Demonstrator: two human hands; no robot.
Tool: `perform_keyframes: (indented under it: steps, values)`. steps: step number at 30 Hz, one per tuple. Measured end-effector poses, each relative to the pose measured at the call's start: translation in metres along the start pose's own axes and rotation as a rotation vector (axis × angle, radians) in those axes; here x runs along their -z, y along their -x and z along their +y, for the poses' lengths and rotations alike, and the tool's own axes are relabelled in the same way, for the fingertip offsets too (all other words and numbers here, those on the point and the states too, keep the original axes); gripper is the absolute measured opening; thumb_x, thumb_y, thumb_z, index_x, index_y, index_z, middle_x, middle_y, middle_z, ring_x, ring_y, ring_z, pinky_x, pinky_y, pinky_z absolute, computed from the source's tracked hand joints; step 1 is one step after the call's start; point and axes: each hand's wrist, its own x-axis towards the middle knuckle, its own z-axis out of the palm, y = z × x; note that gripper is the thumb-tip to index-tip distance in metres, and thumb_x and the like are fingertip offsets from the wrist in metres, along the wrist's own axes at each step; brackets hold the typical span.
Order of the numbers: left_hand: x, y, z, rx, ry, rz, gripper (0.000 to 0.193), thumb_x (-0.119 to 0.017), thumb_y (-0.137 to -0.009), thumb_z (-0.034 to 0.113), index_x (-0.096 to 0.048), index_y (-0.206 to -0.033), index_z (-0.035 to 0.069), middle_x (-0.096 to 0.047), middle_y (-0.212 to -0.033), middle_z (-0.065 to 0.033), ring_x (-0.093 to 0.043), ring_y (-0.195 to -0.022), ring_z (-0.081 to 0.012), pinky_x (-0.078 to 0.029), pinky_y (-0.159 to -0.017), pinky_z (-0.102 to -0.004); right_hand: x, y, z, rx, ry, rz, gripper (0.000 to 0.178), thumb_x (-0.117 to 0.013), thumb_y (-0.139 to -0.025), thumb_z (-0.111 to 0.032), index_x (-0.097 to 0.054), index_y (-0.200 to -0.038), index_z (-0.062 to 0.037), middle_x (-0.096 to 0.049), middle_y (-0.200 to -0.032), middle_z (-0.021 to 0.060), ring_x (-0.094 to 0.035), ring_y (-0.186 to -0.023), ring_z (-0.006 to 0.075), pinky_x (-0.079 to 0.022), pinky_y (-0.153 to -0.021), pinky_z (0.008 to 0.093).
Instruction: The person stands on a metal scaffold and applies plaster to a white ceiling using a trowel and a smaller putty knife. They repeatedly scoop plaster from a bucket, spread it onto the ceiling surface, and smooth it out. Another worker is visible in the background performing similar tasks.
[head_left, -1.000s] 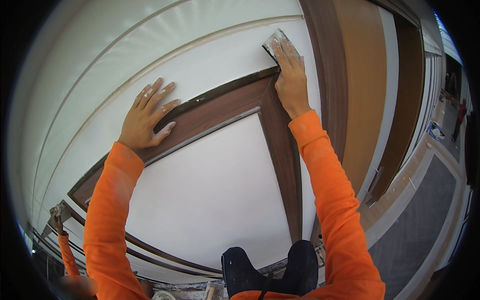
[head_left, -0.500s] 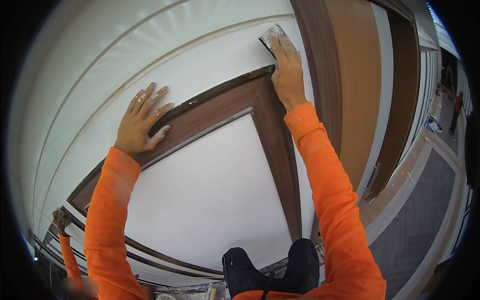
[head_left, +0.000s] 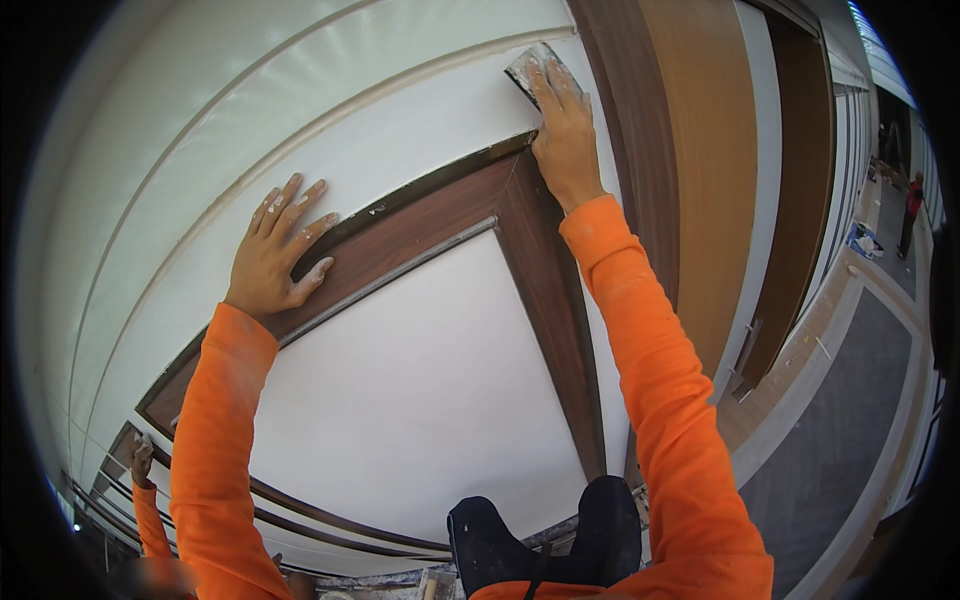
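Note:
My left hand (head_left: 272, 250) lies with fingers spread, its fingertips on the white wall strip (head_left: 410, 135) and its thumb over the dark brown wooden frame (head_left: 410, 220). White smears cover its fingers. At the upper right, my right hand (head_left: 568, 145) presses a flat, rectangular block (head_left: 522, 76) against the white wall, close to the frame's upper corner. The block is smeared white with a dark edge; its exact kind is unclear, and my fingers partly hide it. Inside the frame is a smooth white panel (head_left: 410, 380).
A co-worker's hand (head_left: 143, 462) touches the wall at the lower left, near dark rails (head_left: 330, 530). Brown wood panels (head_left: 715, 170) stand to the right. Farther right, a person (head_left: 911, 215) stands by a grey floor (head_left: 835, 430). My dark-clad knees (head_left: 485, 540) are below.
My right hand and the block have shifted slightly left and up. My left hand stays spread in nearly the same place. The co-worker's hand has moved a little right and down.

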Motion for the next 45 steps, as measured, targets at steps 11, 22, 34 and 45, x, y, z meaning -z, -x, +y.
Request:
perform_keyframes:
  steps: [11, 22, 34, 45]
  values:
    - [0.002, 0.000, 0.001, 0.003, -0.009, -0.003, 0.056, -0.076, -0.079, 0.020, -0.060, -0.132, 0.019, -0.043, -0.156, -0.0095, -0.030, -0.150, -0.0353, -0.025, -0.122, -0.0534, -0.004, 0.000, -0.007, 0.051, 0.061, 0.029, 0.069, -0.048, -0.083, 0.015, -0.049, -0.147, -0.0093, -0.051, -0.146, 0.0214, -0.044, -0.138, 0.0411, -0.032, -0.116, 0.0536]
    - [0.001, 0.000, 0.000, 0.008, -0.006, -0.002, 0.056, -0.076, -0.079, 0.020, -0.059, -0.133, 0.019, -0.043, -0.156, -0.0093, -0.030, -0.150, -0.0350, -0.026, -0.122, -0.0528, 0.001, 0.003, -0.002, -0.112, 0.018, 0.034, 0.072, -0.048, -0.081, 0.014, -0.047, -0.149, -0.0100, -0.046, -0.150, 0.0219, -0.039, -0.141, 0.0425, -0.029, -0.117, 0.0555]
    - [0.002, 0.000, 0.000, -0.011, -0.024, 0.005, 0.056, -0.076, -0.080, 0.022, -0.060, -0.134, 0.018, -0.042, -0.156, -0.0081, -0.031, -0.149, -0.0340, -0.028, -0.122, -0.0516, -0.012, -0.008, -0.009, -0.045, 0.042, 0.022, 0.071, -0.048, -0.082, 0.014, -0.047, -0.149, -0.0098, -0.043, -0.153, 0.0224, -0.037, -0.143, 0.0443, -0.024, -0.117, 0.0650]
    - [0.004, -0.001, 0.001, -0.009, -0.035, 0.003, 0.056, -0.075, -0.080, 0.022, -0.060, -0.134, 0.019, -0.042, -0.156, -0.0079, -0.031, -0.149, -0.0338, -0.028, -0.122, -0.0516, -0.003, 0.006, -0.004, -0.123, 0.032, 0.062, 0.071, -0.048, -0.083, 0.013, -0.047, -0.150, -0.0116, -0.044, -0.153, 0.0209, -0.038, -0.142, 0.0421, -0.027, -0.117, 0.0585]
